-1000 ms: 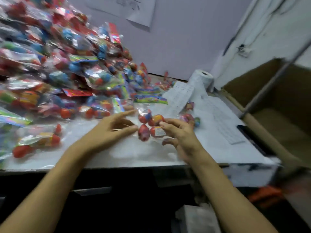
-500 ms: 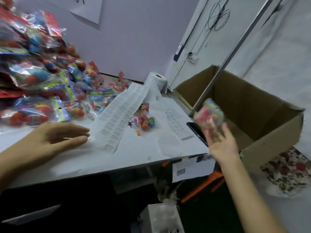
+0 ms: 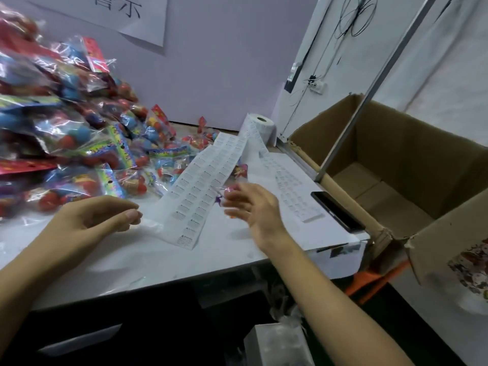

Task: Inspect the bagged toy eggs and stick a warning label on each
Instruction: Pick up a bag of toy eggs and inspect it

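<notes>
Loads left I reckon: huge heap of clear crinkly bags of colourful toy eggs (image 3: pixel 68 143) at frame left, big brown cardboard box (image 3: pixel 396 165) at right looks empty. Left hand (image 3: pixel 89 220) loosely curled, holding nothing; right hand (image 3: pixel 253 204) open over white label strip (image 3: pixel 200 191)

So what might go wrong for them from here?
Three risks stand out. The label strip hangs loose across the table, and the right hand reaching over it might snag or crease it. The black phone lies at the table's edge beside the open cardboard box, so a knock could tip it in. The tall pile of bagged eggs leans towards the work area and may slide onto the labels.
</notes>
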The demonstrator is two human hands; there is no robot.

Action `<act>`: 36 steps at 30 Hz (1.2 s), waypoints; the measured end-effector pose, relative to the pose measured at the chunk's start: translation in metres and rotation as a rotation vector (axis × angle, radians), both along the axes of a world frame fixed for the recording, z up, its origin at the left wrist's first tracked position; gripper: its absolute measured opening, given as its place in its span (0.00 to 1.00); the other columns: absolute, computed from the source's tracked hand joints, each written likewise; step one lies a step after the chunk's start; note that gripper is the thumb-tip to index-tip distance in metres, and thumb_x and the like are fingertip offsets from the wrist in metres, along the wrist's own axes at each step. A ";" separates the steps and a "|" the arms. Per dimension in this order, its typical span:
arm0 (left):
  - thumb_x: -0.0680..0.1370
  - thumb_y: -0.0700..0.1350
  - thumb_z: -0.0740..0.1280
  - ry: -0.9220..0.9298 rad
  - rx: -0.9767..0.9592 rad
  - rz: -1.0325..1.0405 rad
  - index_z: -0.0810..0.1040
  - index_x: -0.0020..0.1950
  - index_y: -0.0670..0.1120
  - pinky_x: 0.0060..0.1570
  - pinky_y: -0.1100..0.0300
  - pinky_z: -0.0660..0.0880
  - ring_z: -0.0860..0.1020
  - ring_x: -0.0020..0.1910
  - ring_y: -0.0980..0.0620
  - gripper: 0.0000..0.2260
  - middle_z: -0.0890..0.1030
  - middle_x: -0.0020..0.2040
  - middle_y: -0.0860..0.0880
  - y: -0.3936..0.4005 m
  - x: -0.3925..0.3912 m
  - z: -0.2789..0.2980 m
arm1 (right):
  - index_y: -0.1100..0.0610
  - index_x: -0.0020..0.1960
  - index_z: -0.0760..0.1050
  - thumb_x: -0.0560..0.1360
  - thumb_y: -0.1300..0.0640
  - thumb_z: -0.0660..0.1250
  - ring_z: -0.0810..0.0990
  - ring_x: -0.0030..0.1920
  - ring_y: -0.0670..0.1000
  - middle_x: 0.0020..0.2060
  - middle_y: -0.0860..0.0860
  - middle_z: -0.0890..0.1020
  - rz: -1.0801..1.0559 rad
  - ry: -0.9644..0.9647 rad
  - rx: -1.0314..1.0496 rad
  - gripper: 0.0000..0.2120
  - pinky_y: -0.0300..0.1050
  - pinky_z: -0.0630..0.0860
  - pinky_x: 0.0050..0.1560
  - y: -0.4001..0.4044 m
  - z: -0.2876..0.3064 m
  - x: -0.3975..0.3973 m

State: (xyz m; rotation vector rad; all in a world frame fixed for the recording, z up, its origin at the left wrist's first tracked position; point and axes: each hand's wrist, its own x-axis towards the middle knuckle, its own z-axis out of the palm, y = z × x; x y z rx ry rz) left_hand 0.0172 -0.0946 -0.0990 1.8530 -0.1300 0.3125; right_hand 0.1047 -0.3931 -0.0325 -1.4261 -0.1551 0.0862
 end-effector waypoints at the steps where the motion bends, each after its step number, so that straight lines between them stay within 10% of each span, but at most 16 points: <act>1: 0.73 0.66 0.73 0.007 -0.043 0.006 0.84 0.60 0.55 0.52 0.53 0.84 0.86 0.51 0.50 0.21 0.88 0.51 0.51 -0.003 -0.002 0.005 | 0.63 0.53 0.81 0.80 0.56 0.69 0.86 0.42 0.57 0.41 0.57 0.86 0.072 -0.016 -0.049 0.09 0.46 0.82 0.40 0.014 -0.003 0.000; 7: 0.78 0.39 0.70 0.027 -0.221 0.156 0.84 0.51 0.44 0.48 0.57 0.84 0.86 0.47 0.45 0.04 0.87 0.45 0.43 -0.017 0.000 0.016 | 0.63 0.53 0.80 0.81 0.61 0.67 0.86 0.41 0.56 0.41 0.57 0.85 0.423 -0.176 -0.262 0.06 0.48 0.84 0.42 0.091 -0.010 -0.009; 16: 0.80 0.30 0.67 0.046 -0.237 0.238 0.78 0.55 0.40 0.47 0.52 0.82 0.83 0.40 0.47 0.07 0.83 0.46 0.37 -0.025 -0.004 0.024 | 0.61 0.47 0.80 0.80 0.64 0.67 0.83 0.35 0.49 0.36 0.55 0.83 0.386 -0.276 -0.268 0.04 0.46 0.82 0.39 0.165 0.000 0.016; 22: 0.80 0.33 0.68 0.055 -0.242 0.275 0.81 0.49 0.41 0.37 0.56 0.82 0.83 0.38 0.50 0.04 0.83 0.38 0.44 -0.019 -0.006 0.023 | 0.57 0.69 0.74 0.79 0.49 0.68 0.76 0.64 0.58 0.63 0.56 0.77 0.217 -0.384 -0.832 0.21 0.59 0.75 0.65 0.178 -0.030 0.043; 27: 0.75 0.38 0.70 -0.120 -0.274 0.543 0.82 0.46 0.47 0.40 0.52 0.81 0.82 0.40 0.49 0.04 0.83 0.41 0.49 -0.012 -0.004 0.026 | 0.56 0.45 0.75 0.74 0.36 0.68 0.76 0.49 0.56 0.45 0.52 0.78 0.285 -0.414 -0.954 0.21 0.51 0.73 0.46 0.166 -0.033 0.041; 32: 0.74 0.41 0.71 0.060 0.451 0.787 0.73 0.73 0.42 0.76 0.51 0.60 0.63 0.75 0.41 0.27 0.69 0.73 0.41 -0.011 0.000 0.015 | 0.50 0.74 0.71 0.75 0.38 0.70 0.71 0.68 0.59 0.68 0.56 0.74 0.334 -0.401 -0.983 0.31 0.60 0.69 0.70 0.163 -0.033 0.039; 36: 0.75 0.45 0.69 0.171 0.688 0.734 0.73 0.74 0.44 0.74 0.53 0.58 0.64 0.75 0.42 0.26 0.70 0.74 0.42 -0.010 0.006 0.014 | 0.50 0.75 0.70 0.81 0.43 0.64 0.70 0.69 0.56 0.70 0.56 0.73 0.311 -0.377 -0.907 0.25 0.54 0.67 0.71 0.165 -0.035 0.043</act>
